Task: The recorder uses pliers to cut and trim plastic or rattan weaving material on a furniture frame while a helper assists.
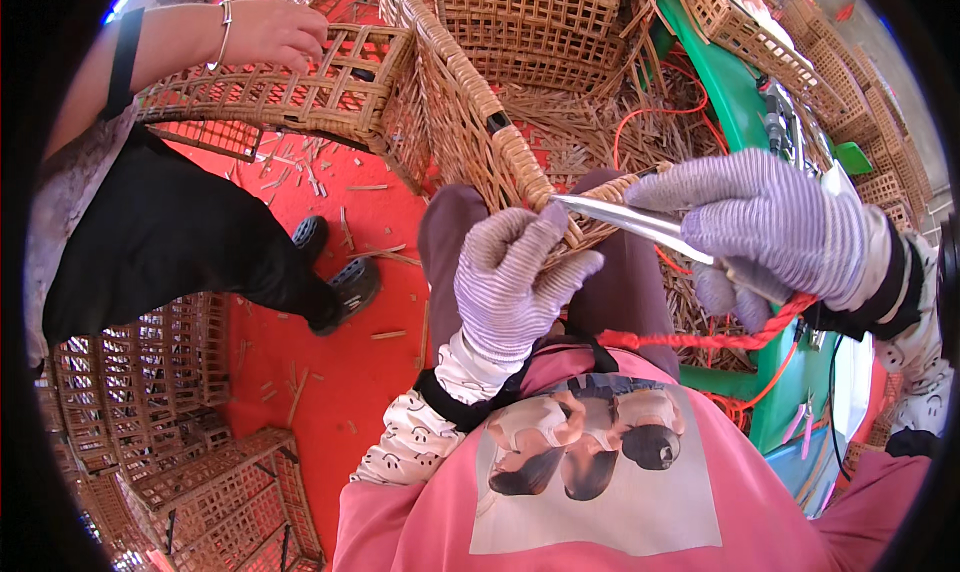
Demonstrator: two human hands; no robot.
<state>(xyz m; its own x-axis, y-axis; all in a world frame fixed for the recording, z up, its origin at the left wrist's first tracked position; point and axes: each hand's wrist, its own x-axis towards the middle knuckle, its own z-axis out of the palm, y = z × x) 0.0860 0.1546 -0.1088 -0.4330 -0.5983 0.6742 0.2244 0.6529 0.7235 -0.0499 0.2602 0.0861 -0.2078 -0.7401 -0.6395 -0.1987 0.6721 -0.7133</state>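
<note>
My left hand (515, 272), in a striped knit glove, grips the rim of a woven wicker basket (470, 102) that rests on my lap. Gloved the same way, my right hand (770, 217) holds a pair of metal shears (625, 217) whose tip points left and meets the basket rim right by my left thumb. A red twisted cord (715, 340) runs under my right hand across my lap.
Another person in black trousers sits at the left, one hand (275, 32) on another wicker basket (310, 82). Stacks of woven baskets (180, 422) fill the lower left and top right. Straw scraps litter the red floor (365, 362). A green bench (735, 92) stands at right.
</note>
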